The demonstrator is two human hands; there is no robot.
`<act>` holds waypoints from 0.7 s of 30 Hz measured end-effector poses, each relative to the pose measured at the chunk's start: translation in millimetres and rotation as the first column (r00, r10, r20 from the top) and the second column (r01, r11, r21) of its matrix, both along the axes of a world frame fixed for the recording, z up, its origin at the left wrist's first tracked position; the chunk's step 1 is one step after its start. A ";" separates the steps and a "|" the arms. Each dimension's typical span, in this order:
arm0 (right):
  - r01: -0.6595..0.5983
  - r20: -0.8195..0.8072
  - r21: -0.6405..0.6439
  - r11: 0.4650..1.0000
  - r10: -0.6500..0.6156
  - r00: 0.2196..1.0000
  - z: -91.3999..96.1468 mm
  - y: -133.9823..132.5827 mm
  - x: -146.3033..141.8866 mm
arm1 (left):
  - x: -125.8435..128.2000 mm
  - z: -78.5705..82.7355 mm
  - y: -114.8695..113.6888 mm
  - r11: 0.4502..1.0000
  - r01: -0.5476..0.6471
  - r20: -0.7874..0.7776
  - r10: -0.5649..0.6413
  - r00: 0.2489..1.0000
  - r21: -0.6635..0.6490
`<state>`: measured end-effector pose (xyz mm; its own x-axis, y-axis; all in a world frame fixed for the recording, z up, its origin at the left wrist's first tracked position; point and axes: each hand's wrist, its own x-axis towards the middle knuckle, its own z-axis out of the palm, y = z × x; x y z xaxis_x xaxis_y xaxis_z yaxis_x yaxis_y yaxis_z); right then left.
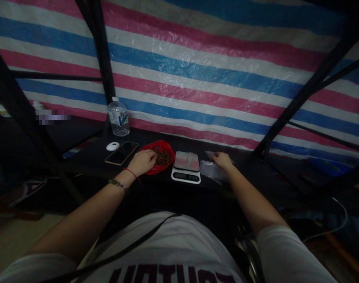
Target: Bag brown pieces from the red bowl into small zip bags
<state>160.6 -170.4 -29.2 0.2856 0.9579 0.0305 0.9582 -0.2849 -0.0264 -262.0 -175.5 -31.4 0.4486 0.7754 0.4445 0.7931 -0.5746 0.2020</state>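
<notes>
A red plastic bag [160, 146] lies open on the dark table and holds small brown pieces [164, 157]. My left hand [142, 162] rests at the bag's left edge with its fingers curled into the pieces; what it holds is hidden. A small digital scale [186, 166] with a silver platform stands just right of the bag. My right hand [222, 159] lies on a pile of clear plastic bags [211, 169] to the right of the scale, fingers pinching one of them.
A phone [121, 152] lies flat left of the red bag, a small white oval object [112, 146] beside it. A water bottle [118, 117] stands behind them. A striped tarpaulin [215, 67] hangs behind the table, crossed by dark metal poles [98, 47].
</notes>
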 end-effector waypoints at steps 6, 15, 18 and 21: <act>0.021 0.112 -0.014 1.000 -0.019 0.994 -6.0 26.3 -18.5 | -1.1 -1.1 1.2 1.000 0.015 0.010 -0.016 1.000 0.020; 0.091 -0.317 0.235 0.968 -0.012 0.948 7.8 34.1 -22.2 | -2.0 5.7 -2.3 0.995 0.035 0.103 -0.045 0.994 0.096; 0.304 -0.743 0.441 0.845 0.153 0.652 26.9 27.7 -35.3 | 0.2 14.5 -7.7 0.991 0.050 0.222 -0.077 0.972 0.124; 0.377 -0.894 0.442 0.814 0.432 0.115 48.3 5.5 -64.3 | 8.2 25.3 -18.1 0.992 0.109 0.419 -0.123 0.900 0.058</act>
<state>96.3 -164.9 19.1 0.4219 0.8914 0.1657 -0.0216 0.1926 -0.9810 -253.8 -193.7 -6.1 0.3004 0.7113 0.6354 0.5654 -0.6693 0.4820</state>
